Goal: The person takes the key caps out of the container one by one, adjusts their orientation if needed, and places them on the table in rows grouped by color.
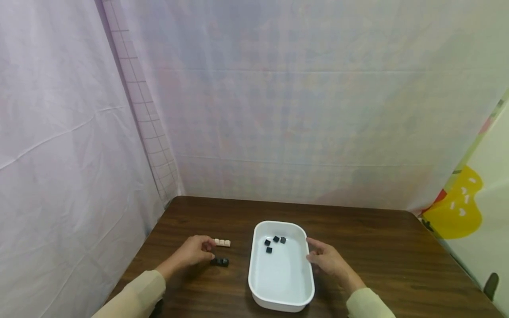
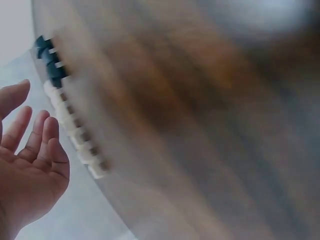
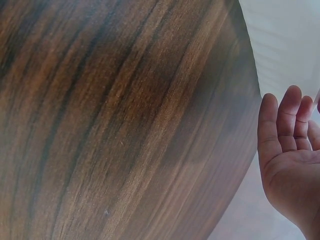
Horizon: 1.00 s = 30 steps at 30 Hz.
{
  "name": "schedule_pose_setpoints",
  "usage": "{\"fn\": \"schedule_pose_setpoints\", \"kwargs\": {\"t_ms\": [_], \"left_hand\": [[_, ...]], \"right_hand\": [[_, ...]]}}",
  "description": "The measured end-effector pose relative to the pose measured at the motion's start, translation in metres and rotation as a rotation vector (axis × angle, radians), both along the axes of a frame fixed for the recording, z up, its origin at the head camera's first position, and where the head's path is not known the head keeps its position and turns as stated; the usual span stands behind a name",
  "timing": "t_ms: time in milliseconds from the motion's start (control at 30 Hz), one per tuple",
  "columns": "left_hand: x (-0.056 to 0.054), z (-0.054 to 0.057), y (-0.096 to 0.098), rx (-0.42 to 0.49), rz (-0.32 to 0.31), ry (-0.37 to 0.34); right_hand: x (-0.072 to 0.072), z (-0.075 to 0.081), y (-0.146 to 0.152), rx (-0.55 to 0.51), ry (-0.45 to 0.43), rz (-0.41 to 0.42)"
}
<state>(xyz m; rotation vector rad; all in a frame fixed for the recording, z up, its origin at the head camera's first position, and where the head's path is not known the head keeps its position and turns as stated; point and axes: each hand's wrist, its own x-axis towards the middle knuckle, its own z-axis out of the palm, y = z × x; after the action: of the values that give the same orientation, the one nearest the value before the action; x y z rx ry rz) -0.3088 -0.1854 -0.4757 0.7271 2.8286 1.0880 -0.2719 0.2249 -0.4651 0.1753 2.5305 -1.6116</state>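
Observation:
My left hand (image 1: 194, 251) is over the left side of the table, fingers loosely bent, thumb tip close to a short row of black keycap-like blocks (image 1: 220, 262). Just beyond, a row of cream keycap-like blocks (image 1: 222, 242) lies partly hidden behind its fingers. In the left wrist view, the thumb stands apart from the fingers with nothing between them. A white rectangular tray (image 1: 254, 282) stands to the right of both rows, with several loose black blocks (image 1: 269, 250) near its far end. With nearly straight fingers, my right hand (image 1: 327, 262) touches the tray's right rim.
All of this stands on a dark wood-grain table (image 1: 381, 247) with rounded far corners. White curtains (image 1: 278, 110) hang behind it and along the left. At the right edge, a pale panel carries a yellow shape (image 1: 457, 207).

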Motion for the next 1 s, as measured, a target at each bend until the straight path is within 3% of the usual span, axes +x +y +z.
{"fn": "schedule_pose_setpoints", "kwargs": {"t_ms": [267, 567, 733, 1000], "left_hand": [[-0.011, 0.024, 0.025, 0.025, 0.031, 0.003], [-0.021, 0.048, 0.075, 0.067, -0.054, 0.039], [-0.026, 0.053, 0.104, 0.066, -0.074, 0.035], [-0.031, 0.05, 0.141, -0.03, -0.078, 0.035]], "right_hand": [[0.001, 0.003, -0.001, 0.003, 0.002, 0.001], [0.002, 0.005, -0.002, -0.003, -0.023, -0.006], [0.0, 0.005, -0.001, 0.006, -0.023, -0.01], [0.0, 0.003, -0.001, 0.014, -0.047, -0.018]]}}
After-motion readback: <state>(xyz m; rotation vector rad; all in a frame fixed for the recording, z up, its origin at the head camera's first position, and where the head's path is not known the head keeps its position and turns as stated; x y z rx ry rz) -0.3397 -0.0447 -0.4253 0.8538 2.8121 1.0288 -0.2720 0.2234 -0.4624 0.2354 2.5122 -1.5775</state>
